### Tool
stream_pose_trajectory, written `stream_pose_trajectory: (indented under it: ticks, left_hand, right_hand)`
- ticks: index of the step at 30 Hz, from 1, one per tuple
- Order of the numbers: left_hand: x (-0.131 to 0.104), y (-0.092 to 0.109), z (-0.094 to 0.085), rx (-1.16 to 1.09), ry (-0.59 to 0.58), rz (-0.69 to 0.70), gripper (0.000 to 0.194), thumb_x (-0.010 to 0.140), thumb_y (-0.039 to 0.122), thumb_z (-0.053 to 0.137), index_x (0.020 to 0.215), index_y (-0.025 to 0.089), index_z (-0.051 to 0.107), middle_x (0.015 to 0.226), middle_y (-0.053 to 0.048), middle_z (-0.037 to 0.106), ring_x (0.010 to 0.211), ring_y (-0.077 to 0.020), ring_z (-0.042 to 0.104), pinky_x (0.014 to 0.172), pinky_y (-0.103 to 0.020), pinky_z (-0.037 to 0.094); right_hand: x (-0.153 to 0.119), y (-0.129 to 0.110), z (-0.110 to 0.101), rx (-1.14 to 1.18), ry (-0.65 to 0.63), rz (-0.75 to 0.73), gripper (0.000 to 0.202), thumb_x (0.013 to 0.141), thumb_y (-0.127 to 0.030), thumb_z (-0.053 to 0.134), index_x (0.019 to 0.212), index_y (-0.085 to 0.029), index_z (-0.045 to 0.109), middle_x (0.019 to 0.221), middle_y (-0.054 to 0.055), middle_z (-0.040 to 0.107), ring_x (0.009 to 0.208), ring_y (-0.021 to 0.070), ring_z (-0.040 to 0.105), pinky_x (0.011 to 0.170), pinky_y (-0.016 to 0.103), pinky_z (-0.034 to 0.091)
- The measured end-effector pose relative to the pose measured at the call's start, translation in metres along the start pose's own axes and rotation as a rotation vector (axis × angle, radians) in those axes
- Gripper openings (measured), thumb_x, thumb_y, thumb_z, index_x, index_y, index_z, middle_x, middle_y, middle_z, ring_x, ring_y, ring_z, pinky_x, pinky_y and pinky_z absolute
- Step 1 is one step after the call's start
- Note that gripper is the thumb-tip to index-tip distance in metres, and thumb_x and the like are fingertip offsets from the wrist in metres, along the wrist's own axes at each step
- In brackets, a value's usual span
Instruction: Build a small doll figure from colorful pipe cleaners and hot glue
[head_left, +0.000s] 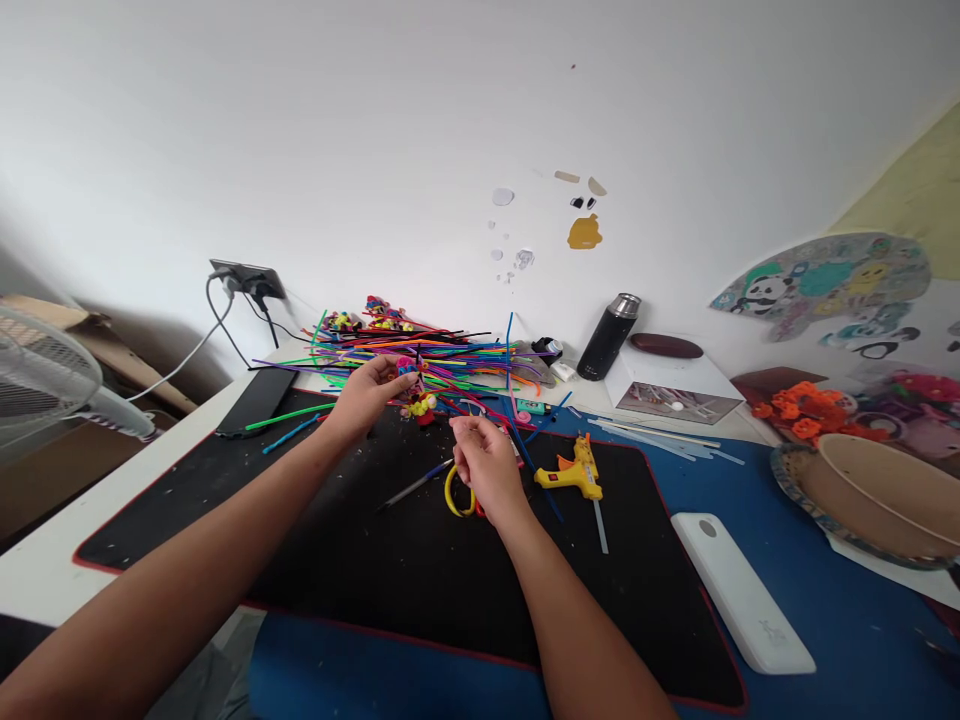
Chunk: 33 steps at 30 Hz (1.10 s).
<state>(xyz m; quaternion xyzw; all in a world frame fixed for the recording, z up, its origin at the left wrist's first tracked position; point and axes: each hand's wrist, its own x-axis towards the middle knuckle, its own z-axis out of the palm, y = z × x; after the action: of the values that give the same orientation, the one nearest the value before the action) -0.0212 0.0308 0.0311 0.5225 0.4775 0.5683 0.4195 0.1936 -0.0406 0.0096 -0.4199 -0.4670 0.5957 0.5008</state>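
My left hand (pixel 369 392) is closed around a small pipe-cleaner figure (pixel 422 404) in pink, blue, yellow and red, held above the black mat (pixel 352 580). To its right, my right hand (pixel 486 462) has its thumb and fingers pinched together. Whatever sits between those fingertips is too small to make out. Partly hidden under the right hand is a pair of scissors with yellow handles (pixel 451 494). A pen (pixel 417 484) lies between the two hands. Further right rests a yellow glue gun (pixel 576 480) with a clear stick at its back.
Many coloured pipe cleaners (pixel 450 352) are heaped along the wall, with finished figures (pixel 386 315) behind. A black flask (pixel 609 338), a white box (pixel 671 378), glue sticks (pixel 660 437), a white power bank (pixel 742 592) and a bowl (pixel 892 490) stand rightward. A fan (pixel 52 370) is at left.
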Motion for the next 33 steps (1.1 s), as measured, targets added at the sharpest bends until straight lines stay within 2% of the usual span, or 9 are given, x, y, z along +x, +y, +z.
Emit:
stream_pose_trajectory:
  ticks: [6, 13, 18, 25, 33]
  left_hand:
    - [0.012, -0.014, -0.016, 0.147, -0.039, 0.043, 0.059, 0.066, 0.062, 0.095, 0.101, 0.021, 0.073, 0.093, -0.005, 0.077, 0.087, -0.0244, 0.071, 0.085, -0.039, 0.058]
    - [0.013, -0.023, -0.018, 0.237, -0.048, 0.048, 0.061, 0.064, 0.064, 0.095, 0.102, 0.021, 0.075, 0.095, -0.007, 0.078, 0.091, -0.0278, 0.072, 0.087, -0.044, 0.059]
    - [0.010, -0.019, -0.016, 0.208, -0.077, 0.009, 0.062, 0.063, 0.067, 0.095, 0.102, 0.023, 0.075, 0.093, -0.005, 0.079, 0.088, -0.0277, 0.073, 0.085, -0.044, 0.060]
    - [0.009, -0.017, -0.014, 0.165, -0.043, -0.014, 0.065, 0.058, 0.063, 0.099, 0.100, 0.020, 0.075, 0.086, -0.004, 0.076, 0.084, -0.0234, 0.070, 0.079, -0.036, 0.057]
    - [0.006, 0.002, -0.009, 0.023, -0.033, 0.027, 0.052, 0.066, 0.054, 0.099, 0.098, 0.020, 0.078, 0.092, -0.004, 0.078, 0.081, -0.0204, 0.070, 0.080, -0.033, 0.057]
  right_hand:
    - [-0.002, -0.003, 0.001, -0.023, -0.014, 0.018, 0.049, 0.087, -0.067, 0.073, 0.099, -0.019, 0.069, 0.060, -0.006, 0.055, 0.042, 0.0091, 0.042, 0.043, 0.025, 0.028]
    - [-0.002, -0.003, 0.002, -0.024, -0.010, 0.013, 0.050, 0.086, -0.068, 0.075, 0.098, -0.020, 0.070, 0.059, -0.006, 0.055, 0.043, 0.0095, 0.043, 0.043, 0.025, 0.030]
    - [-0.003, -0.002, 0.003, -0.038, -0.015, 0.014, 0.050, 0.087, -0.068, 0.074, 0.098, -0.020, 0.070, 0.060, -0.006, 0.056, 0.043, 0.0095, 0.043, 0.044, 0.025, 0.029]
    - [-0.003, -0.002, 0.002, -0.051, -0.016, 0.016, 0.049, 0.088, -0.067, 0.073, 0.098, -0.020, 0.070, 0.060, -0.005, 0.056, 0.043, 0.0099, 0.043, 0.044, 0.026, 0.031]
    - [-0.003, -0.001, 0.002, -0.053, -0.015, 0.029, 0.048, 0.088, -0.066, 0.073, 0.100, -0.020, 0.070, 0.061, -0.006, 0.056, 0.044, 0.0102, 0.043, 0.045, 0.026, 0.030]
